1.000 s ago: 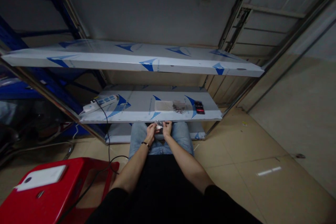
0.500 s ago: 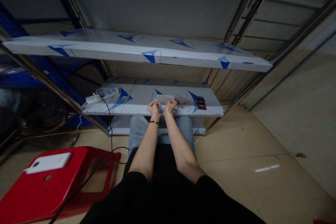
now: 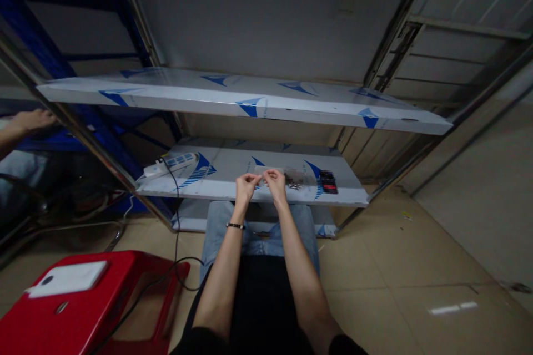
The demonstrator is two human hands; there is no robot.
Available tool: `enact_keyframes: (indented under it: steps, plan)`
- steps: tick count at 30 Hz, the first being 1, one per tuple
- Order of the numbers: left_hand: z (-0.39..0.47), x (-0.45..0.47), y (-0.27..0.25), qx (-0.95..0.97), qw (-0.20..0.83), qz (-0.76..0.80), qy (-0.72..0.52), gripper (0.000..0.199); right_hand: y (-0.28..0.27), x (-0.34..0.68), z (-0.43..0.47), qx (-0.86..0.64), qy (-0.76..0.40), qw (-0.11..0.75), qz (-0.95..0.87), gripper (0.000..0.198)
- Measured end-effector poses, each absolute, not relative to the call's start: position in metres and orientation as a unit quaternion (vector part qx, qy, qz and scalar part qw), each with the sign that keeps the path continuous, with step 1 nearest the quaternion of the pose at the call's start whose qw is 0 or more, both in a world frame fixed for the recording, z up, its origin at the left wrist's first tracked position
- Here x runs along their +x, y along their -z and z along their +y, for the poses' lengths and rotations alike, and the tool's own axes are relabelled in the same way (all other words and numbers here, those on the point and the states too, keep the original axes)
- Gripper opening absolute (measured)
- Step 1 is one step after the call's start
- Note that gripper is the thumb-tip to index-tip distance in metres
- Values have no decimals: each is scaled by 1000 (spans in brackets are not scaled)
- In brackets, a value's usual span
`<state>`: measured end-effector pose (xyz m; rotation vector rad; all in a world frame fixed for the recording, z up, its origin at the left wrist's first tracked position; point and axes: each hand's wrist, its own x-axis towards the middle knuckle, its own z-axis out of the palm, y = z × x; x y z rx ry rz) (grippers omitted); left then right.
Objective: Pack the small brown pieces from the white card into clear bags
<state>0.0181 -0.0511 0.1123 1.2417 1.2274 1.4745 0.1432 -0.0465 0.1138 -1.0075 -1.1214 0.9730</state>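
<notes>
Over the front edge of the middle shelf [image 3: 227,175], both of my hands come close together with their fingertips pinched. My left hand [image 3: 245,187] has a dark beaded bracelet at its wrist. My right hand [image 3: 276,184] sits just beside it, thumb and fingers pressed together. Whatever is between the fingertips is too small to make out. Behind my right hand lies a pale, clear-looking sheet or bag [image 3: 261,169], partly covered by it. To the right is a cluster of small brownish pieces [image 3: 295,179] on clear plastic.
A dark item with a red patch [image 3: 328,182] lies at the shelf's right. At its left sits a white power strip [image 3: 170,164] with a black cable. An upper shelf [image 3: 250,105] spans above. A red stool [image 3: 125,277] holds a white device [image 3: 69,278]. Another person's hand [image 3: 35,120] shows far left.
My hands have lifted slightly and turned, fingertips now drawn closer together. The view has tilted, so the shelves sit lower. Another person's hand has come into view at the left.
</notes>
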Motion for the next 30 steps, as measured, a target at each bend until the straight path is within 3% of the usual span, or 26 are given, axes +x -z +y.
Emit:
enact_keyframes:
  steps: [12, 19, 25, 30]
  plan:
    - [-53, 6, -122, 559, 464, 447, -522, 45, -127, 148, -56, -409, -480, 578, -518, 43]
    - [-56, 1, -125, 606, 399, 469, -503, 38, -116, 144, -52, -402, -481, 573, -528, 39]
    - [-58, 3, -123, 637, 378, 481, -469, 37, -109, 148, -48, -421, -429, 522, -605, 23]
    - [-58, 9, -119, 626, 350, 544, -436, 27, -111, 154, -48, -476, -311, 477, -670, 13]
